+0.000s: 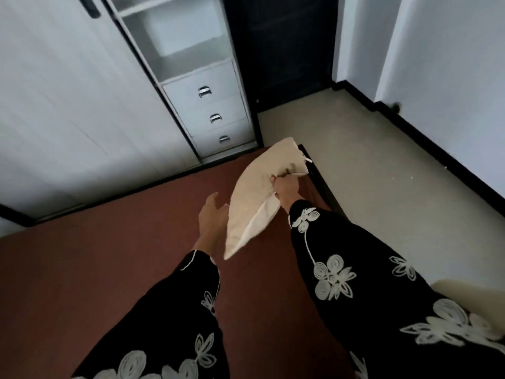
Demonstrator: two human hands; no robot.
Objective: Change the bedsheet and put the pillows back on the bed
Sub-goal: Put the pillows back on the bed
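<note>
A cream pillow hangs tilted in the air over the far right corner of the bed, which is covered by a reddish-brown sheet. My right hand grips the pillow's right edge with curled fingers. Just left of the pillow, my left hand has its fingers spread and relaxed, beside or barely touching the pillow's left edge. Both arms wear black sleeves with white flower embroidery.
A white wardrobe with an open shelf and three drawers stands right behind the bed. A dark door lies beyond. Beige floor runs along the bed's right side. A pale object shows at lower right.
</note>
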